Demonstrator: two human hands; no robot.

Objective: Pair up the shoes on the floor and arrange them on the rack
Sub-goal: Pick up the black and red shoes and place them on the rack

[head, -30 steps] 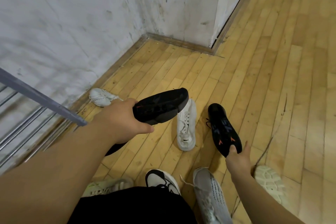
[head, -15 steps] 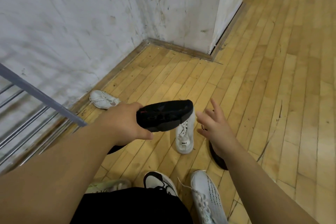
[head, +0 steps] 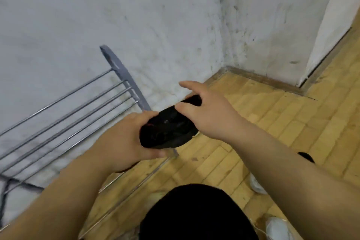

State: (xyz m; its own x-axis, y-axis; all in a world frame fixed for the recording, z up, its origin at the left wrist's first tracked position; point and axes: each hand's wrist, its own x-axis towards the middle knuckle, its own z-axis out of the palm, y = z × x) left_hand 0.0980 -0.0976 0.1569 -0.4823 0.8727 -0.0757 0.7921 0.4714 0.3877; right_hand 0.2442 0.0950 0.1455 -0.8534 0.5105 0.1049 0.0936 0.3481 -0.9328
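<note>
Just right of the rack (head: 124,76), above its near corner, a black shoe (head: 167,130) is held off the floor (head: 272,122) in both hands. The left hand (head: 124,142) is clamped round the shoe's nearer end, thumb underneath and fingers wrapped over the top. The right hand (head: 206,111) holds the farther end between its thumb and curled fingers, with the forefinger stretched out free. The shoe's long axis slants from the left hand up and away to the right hand, roughly in line with the rack's grey side bar and across the run of its rails (head: 78,107).

The rails lie to the left of the shoe, and the left hand is the nearer one to them, so setting the shoe down looks like a short carry leftward, probably with a turn.

Right of the rack, well apart from it, two white shoes (head: 257,185) lie on the floor, and a dark shape (head: 306,157) peeks from behind the right forearm, perhaps the matching black shoe, though too little shows to tell.
</note>
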